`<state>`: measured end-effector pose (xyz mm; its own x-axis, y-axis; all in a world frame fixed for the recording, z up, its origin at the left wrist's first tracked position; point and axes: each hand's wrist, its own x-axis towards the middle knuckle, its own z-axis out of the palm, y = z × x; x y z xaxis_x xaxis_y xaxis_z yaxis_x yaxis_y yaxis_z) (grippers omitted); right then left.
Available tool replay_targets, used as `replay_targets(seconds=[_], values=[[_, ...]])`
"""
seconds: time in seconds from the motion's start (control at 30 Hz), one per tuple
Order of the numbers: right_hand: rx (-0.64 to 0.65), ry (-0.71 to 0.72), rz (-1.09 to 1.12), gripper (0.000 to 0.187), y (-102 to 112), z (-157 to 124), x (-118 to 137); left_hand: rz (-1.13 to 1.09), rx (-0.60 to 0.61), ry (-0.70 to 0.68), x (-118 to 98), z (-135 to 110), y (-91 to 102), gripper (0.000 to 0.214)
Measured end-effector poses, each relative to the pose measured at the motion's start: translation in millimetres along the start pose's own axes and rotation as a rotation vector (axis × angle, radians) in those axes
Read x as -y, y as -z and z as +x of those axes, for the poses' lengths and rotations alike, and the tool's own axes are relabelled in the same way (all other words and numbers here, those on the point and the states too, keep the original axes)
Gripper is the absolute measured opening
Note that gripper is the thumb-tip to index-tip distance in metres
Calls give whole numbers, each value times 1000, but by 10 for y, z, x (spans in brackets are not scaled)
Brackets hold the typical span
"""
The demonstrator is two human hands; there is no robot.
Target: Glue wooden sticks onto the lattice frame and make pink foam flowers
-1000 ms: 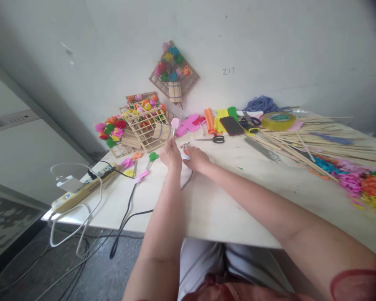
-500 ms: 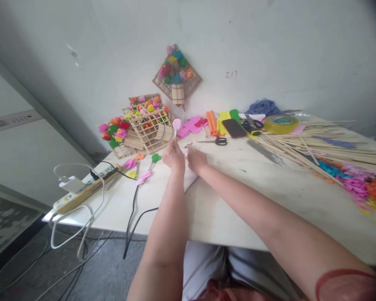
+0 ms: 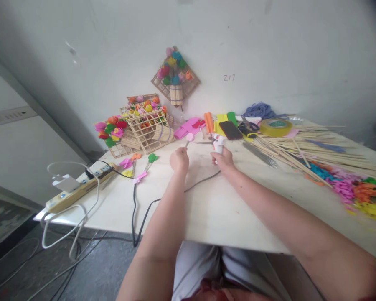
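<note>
My left hand [image 3: 179, 159] is closed round a thin stick topped with a small pink foam flower [image 3: 189, 137], held upright above the white table [image 3: 207, 200]. My right hand [image 3: 223, 158] grips a white hot-glue gun [image 3: 219, 144], nozzle up, a hand's width to the right of the flower. A black cord [image 3: 150, 205] trails from the gun across the table and off the front edge.
Wooden lattice baskets with foam flowers [image 3: 144, 123] stand at the back left; finished flower sticks [image 3: 138, 163] lie nearby. A power strip [image 3: 78, 188] sits at the left edge. Scissors, a phone [image 3: 231, 129], tape roll [image 3: 275, 126], bamboo sticks [image 3: 313, 146] and foam pieces [image 3: 351, 188] fill the right.
My right hand has picked the glue gun up from the table and moved right. My left hand has lowered the flower stick slightly and shifted right.
</note>
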<state>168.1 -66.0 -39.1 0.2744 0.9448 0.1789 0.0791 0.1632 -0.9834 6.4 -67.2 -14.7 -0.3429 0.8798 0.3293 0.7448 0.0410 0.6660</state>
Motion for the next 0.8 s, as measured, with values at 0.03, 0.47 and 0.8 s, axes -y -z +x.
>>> replay_targets(seconds=[0.03,0.47,0.8], values=[[21,-25,85,20,27,-32,7,27,9,-18,-1,-9,-28,34],[233,-40,190,25,107,-264,93,217,91,-41,8,-23,-179,33],[249,-75,60,30,123,-280,115,298,94,-96,-11,-13,-179,35]])
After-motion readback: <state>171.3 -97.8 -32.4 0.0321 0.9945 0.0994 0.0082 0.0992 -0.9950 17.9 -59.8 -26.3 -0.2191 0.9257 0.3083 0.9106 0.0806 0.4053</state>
